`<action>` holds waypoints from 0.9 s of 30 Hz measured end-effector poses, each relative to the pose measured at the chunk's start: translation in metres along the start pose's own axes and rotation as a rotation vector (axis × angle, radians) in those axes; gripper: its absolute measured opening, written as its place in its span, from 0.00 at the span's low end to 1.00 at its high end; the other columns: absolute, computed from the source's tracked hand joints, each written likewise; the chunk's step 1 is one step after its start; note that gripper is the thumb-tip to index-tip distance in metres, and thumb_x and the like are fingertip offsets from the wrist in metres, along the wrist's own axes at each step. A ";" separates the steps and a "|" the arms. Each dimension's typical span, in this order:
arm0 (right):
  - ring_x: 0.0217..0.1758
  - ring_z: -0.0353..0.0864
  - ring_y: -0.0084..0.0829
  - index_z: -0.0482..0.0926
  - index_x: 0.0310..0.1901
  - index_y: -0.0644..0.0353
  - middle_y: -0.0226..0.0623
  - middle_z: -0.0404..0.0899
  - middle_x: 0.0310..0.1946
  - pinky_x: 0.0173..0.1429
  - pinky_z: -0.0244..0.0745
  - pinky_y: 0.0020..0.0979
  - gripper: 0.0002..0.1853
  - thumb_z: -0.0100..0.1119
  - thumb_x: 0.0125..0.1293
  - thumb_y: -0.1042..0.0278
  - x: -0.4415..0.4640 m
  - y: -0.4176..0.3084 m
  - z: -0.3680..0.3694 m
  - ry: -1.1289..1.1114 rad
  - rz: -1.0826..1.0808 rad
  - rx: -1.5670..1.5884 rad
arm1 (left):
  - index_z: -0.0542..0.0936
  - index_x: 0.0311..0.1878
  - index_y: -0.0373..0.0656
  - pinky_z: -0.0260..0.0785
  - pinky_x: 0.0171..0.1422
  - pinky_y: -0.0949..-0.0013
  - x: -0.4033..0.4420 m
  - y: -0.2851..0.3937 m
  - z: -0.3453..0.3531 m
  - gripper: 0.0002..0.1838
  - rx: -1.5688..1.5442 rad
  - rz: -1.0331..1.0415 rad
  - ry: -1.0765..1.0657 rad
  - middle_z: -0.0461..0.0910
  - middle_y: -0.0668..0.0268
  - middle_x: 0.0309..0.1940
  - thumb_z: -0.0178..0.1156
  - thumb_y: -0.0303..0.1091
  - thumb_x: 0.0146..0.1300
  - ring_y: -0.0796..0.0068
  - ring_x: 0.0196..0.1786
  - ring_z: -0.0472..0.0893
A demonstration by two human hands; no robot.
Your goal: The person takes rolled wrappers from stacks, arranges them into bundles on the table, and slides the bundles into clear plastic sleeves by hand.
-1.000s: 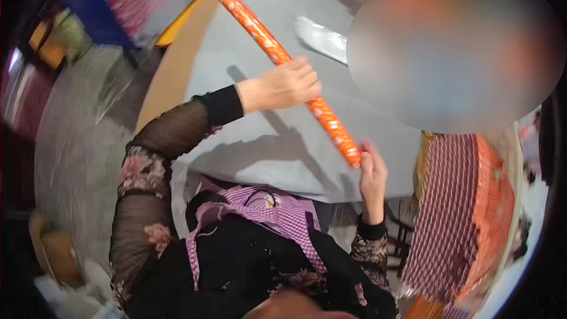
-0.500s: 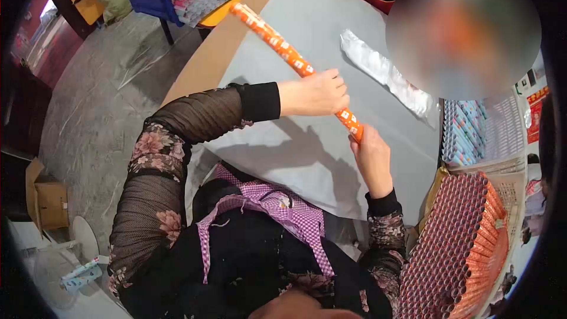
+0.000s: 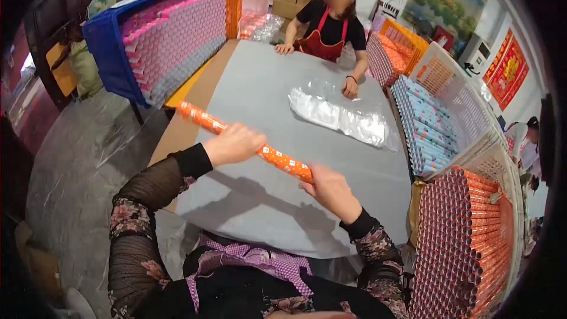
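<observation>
Roll (image 3: 284,161) swung flatter, more crosswise above table (image 3: 254,77), since half second ago. Left hand (image 3: 236,143) curled round its middle; right hand (image 3: 332,192) closed on its near end (fingers partly hidden). Bag (image 3: 339,117) on table, beyond roll. Co-worker (image 3: 325,35) at table's far side, palm (image 3: 349,87) near bag. Blue crate (image 3: 109,68) left of table; tube stack (image 3: 446,254) right.

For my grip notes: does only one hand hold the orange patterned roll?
No, the left hand grips the orange patterned roll midway, the right hand its end.
</observation>
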State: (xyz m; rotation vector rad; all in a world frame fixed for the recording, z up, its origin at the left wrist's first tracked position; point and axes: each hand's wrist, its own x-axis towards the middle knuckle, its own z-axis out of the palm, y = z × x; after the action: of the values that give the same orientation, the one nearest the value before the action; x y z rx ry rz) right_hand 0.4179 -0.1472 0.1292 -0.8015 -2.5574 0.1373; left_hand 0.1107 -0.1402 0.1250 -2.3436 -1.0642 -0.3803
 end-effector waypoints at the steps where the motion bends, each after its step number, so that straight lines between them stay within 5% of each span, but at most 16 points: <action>1: 0.35 0.83 0.47 0.73 0.48 0.59 0.49 0.81 0.36 0.36 0.77 0.41 0.18 0.67 0.62 0.61 0.006 -0.003 0.000 0.010 -0.007 -0.005 | 0.73 0.26 0.44 0.70 0.34 0.53 0.004 0.004 -0.010 0.08 -0.122 -0.073 -0.145 0.77 0.61 0.22 0.61 0.34 0.54 0.56 0.27 0.80; 5: 0.35 0.82 0.47 0.70 0.42 0.60 0.44 0.80 0.34 0.35 0.76 0.43 0.16 0.67 0.61 0.63 0.017 0.000 0.003 -0.053 0.005 -0.170 | 0.74 0.29 0.40 0.72 0.33 0.47 0.006 0.001 -0.031 0.10 -0.245 -0.154 -0.326 0.81 0.57 0.24 0.62 0.35 0.57 0.50 0.29 0.83; 7: 0.36 0.83 0.46 0.71 0.45 0.60 0.43 0.80 0.33 0.34 0.76 0.43 0.17 0.67 0.62 0.63 0.017 0.005 0.003 -0.088 -0.011 -0.082 | 0.74 0.29 0.42 0.72 0.34 0.51 0.000 0.000 -0.032 0.09 -0.239 -0.147 -0.271 0.79 0.60 0.24 0.62 0.35 0.56 0.53 0.29 0.82; 9: 0.33 0.82 0.44 0.74 0.45 0.61 0.44 0.80 0.31 0.34 0.76 0.40 0.16 0.67 0.62 0.63 0.015 0.011 0.000 -0.075 -0.045 0.018 | 0.74 0.30 0.45 0.71 0.35 0.57 -0.007 -0.007 -0.030 0.07 0.011 0.019 0.008 0.75 0.63 0.24 0.63 0.35 0.55 0.59 0.29 0.79; 13: 0.27 0.76 0.31 0.78 0.45 0.64 0.42 0.78 0.28 0.34 0.74 0.32 0.16 0.68 0.62 0.62 0.019 0.003 -0.022 -0.330 0.130 0.548 | 0.71 0.29 0.47 0.66 0.34 0.62 -0.022 -0.016 -0.043 0.07 0.208 0.082 0.146 0.69 0.66 0.22 0.61 0.34 0.54 0.68 0.28 0.75; 15: 0.29 0.76 0.28 0.78 0.47 0.65 0.39 0.76 0.27 0.37 0.75 0.33 0.18 0.68 0.62 0.61 0.022 -0.007 -0.040 -0.610 0.420 0.777 | 0.71 0.29 0.48 0.65 0.32 0.62 -0.030 -0.008 -0.040 0.08 0.219 0.099 0.114 0.68 0.67 0.22 0.61 0.33 0.55 0.67 0.27 0.74; 17: 0.31 0.79 0.33 0.77 0.44 0.64 0.41 0.78 0.29 0.37 0.75 0.36 0.17 0.67 0.62 0.60 0.017 0.004 -0.023 -0.604 0.377 0.675 | 0.71 0.30 0.47 0.66 0.33 0.61 -0.034 0.003 -0.034 0.08 0.099 -0.002 -0.069 0.69 0.66 0.21 0.62 0.33 0.55 0.66 0.27 0.75; 19: 0.32 0.81 0.41 0.74 0.43 0.62 0.44 0.79 0.30 0.35 0.75 0.39 0.16 0.67 0.62 0.60 0.011 0.010 -0.003 -0.177 -0.042 0.052 | 0.73 0.32 0.44 0.69 0.34 0.57 -0.030 0.009 -0.033 0.09 -0.047 -0.098 -0.175 0.73 0.62 0.23 0.63 0.34 0.57 0.59 0.28 0.79; 22: 0.34 0.81 0.49 0.71 0.43 0.60 0.44 0.79 0.30 0.36 0.76 0.45 0.16 0.66 0.62 0.61 0.015 -0.005 0.009 -0.060 -0.085 -0.060 | 0.74 0.35 0.41 0.72 0.39 0.48 -0.004 0.024 -0.064 0.14 -0.338 -0.277 -0.491 0.79 0.56 0.27 0.67 0.39 0.57 0.50 0.34 0.82; 27: 0.31 0.80 0.45 0.73 0.43 0.61 0.46 0.79 0.30 0.35 0.76 0.40 0.17 0.66 0.64 0.58 0.013 0.001 0.002 -0.172 -0.043 0.084 | 0.73 0.33 0.43 0.71 0.37 0.56 -0.019 0.021 -0.048 0.15 -0.248 -0.124 -0.279 0.75 0.61 0.26 0.68 0.40 0.56 0.57 0.33 0.80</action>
State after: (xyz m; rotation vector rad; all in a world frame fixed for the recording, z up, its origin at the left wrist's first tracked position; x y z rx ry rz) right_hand 0.4082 -0.1390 0.1323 -0.7306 -2.7072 0.3103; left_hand 0.1127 -0.1908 0.1485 -2.6136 -1.3658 -0.2465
